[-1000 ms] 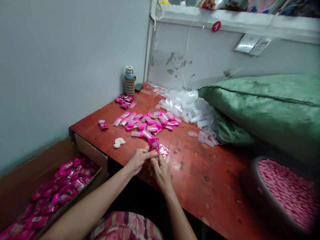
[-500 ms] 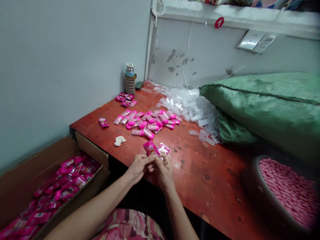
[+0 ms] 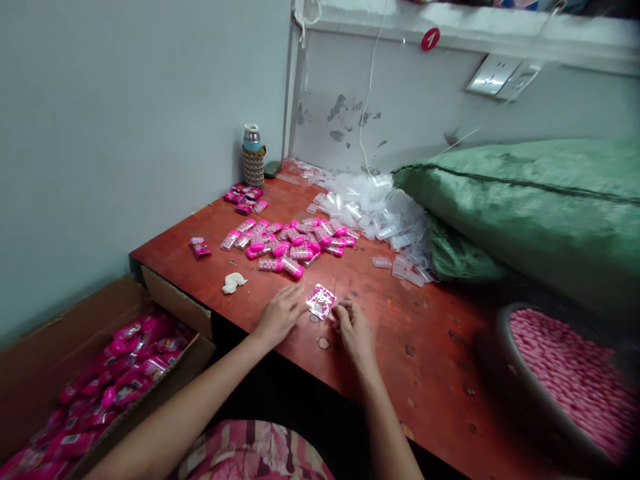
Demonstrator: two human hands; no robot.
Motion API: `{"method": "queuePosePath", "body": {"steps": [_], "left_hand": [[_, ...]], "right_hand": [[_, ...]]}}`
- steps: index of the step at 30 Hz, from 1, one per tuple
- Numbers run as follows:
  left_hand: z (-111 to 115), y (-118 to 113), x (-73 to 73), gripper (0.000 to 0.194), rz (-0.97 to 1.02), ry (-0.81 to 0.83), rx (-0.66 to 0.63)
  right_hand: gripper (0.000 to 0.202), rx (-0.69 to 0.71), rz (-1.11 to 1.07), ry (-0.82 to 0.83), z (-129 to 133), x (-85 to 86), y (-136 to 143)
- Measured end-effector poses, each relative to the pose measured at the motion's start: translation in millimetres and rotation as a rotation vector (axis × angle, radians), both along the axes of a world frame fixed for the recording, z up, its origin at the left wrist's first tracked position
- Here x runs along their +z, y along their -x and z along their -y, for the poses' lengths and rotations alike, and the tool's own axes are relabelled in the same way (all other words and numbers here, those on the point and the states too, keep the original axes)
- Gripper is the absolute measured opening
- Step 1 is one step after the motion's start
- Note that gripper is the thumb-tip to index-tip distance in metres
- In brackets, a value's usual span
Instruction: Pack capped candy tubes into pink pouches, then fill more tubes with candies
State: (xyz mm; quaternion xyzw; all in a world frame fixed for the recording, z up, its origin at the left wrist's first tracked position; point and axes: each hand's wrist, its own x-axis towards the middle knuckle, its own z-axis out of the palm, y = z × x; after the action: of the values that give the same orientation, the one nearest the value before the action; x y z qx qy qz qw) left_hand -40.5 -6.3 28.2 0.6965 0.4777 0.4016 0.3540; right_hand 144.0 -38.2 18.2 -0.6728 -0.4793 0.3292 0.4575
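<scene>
A flat pink-and-silver packet point(image 3: 321, 301) lies on the red table between my hands. To its left, my left hand point(image 3: 281, 316) is over the tabletop with its fingers spread and nothing in them. Close to the packet's right edge is my right hand point(image 3: 353, 327), its fingers curled; whether they pinch anything is too small to tell. Beyond the hands lies a pile of clear tubes with pink caps and pink beads point(image 3: 300, 252). A crumpled white piece point(image 3: 233, 283) rests left of my left hand.
A cardboard box point(image 3: 175, 297) of pink packets stands at lower left. Clear empty tubes point(image 3: 385, 230) are heaped at the back, beside a green sack point(image 3: 525, 180). A dark basin point(image 3: 505, 373) of pink beads is at right. A bottle point(image 3: 253, 160) stands at the back left.
My hands have moved apart, and the pink packet they held up is out of them. The view has shifted slightly.
</scene>
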Motion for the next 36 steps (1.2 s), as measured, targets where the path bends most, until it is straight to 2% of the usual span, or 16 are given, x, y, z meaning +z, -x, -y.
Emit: {"method": "queuePosePath", "body": {"steps": [2, 4, 6, 9, 14, 18, 20, 23, 25, 27, 28, 30, 33, 36], "left_hand": [[-14, -21, -9.3, 0.037, -0.219, -0.090, -0.068], [-23, -33, -17.4, 0.031, -0.364, -0.149, -0.075], [-26, -37, -23.2, 0.027, -0.425, -0.185, -0.057], [-26, -36, -26.0, 0.022, -0.407, -0.195, -0.045], [-17, -35, -18.6, 0.024, -0.162, -0.172, -0.045], [-3, -36, -7.2, 0.026, 0.158, -0.055, -0.033], [5, -35, -1.8, 0.032, 0.308, 0.079, 0.011], [12, -29, 2.8, 0.032, 0.519, 0.419, -0.004], [16, -22, 3.5, 0.027, 0.630, 0.614, -0.039], [21, -14, 3.2, 0.025, 0.705, 0.700, 0.000], [23, -9, 3.0, 0.024, 0.730, 0.712, 0.047], [28, 0, 3.0, 0.022, 0.764, 0.724, 0.137], [34, 12, 4.5, 0.019, 0.810, 0.766, 0.234], [33, 20, 7.5, 0.017, 0.875, 0.788, 0.303]], "right_hand": [[0.027, 0.072, -0.026, 0.008, -7, -7.8, 0], [0.027, 0.105, -0.074, 0.008, -15, -13.0, 1], [0.026, 0.108, -0.127, 0.011, -20, -14.9, 0], [0.028, 0.085, -0.191, -0.004, -22, -13.0, -2], [0.032, -0.059, -0.226, -0.138, -17, -7.1, 1], [0.037, 0.004, -0.442, -0.137, -17, -0.8, 9], [0.036, 0.013, -0.528, -0.115, -18, 3.9, 12], [0.035, 0.097, -0.539, -0.074, -19, 12.2, 16], [0.033, 0.242, -0.459, -0.016, -22, 18.1, 19], [0.027, 0.331, -0.279, -0.004, -28, 24.1, 23], [0.026, 0.332, -0.144, -0.022, -33, 27.2, 27], [0.030, 0.250, 0.204, -0.026, -44, 32.8, 35], [0.047, 0.102, 0.709, 0.154, -64, 38.1, 54], [0.057, 0.097, 0.928, 0.265, -82, 38.9, 76]]}}
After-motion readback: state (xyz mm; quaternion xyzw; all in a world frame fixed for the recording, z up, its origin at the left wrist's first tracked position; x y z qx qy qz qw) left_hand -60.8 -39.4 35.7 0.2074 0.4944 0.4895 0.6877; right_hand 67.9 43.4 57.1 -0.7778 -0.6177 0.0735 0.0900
